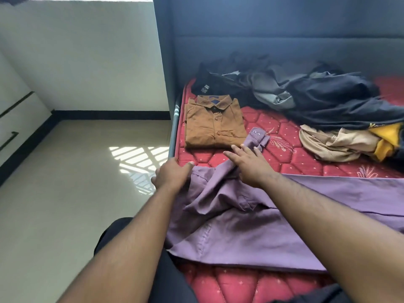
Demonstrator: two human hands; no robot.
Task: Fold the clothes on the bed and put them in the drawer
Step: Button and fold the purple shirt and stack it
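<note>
A purple shirt (244,228) lies spread across the red mattress (284,136) in front of me, its sleeve bunched toward the cuff (258,136). My left hand (172,173) grips the shirt's left edge at the side of the bed, thumb on top. With fingers straight, my right hand (249,162) presses flat on the sleeve. A folded brown shirt (214,123) rests just beyond the hands. Further back is a heap of dark unfolded clothes (306,92). A beige and yellow garment (345,143) lies crumpled at the right.
A dark padded headboard (273,36) rises behind the bed. The metal bed rail (173,127) runs along the left side. Tiled floor (76,171) lies to the left. White drawer fronts with black handles (13,119) line the far left wall.
</note>
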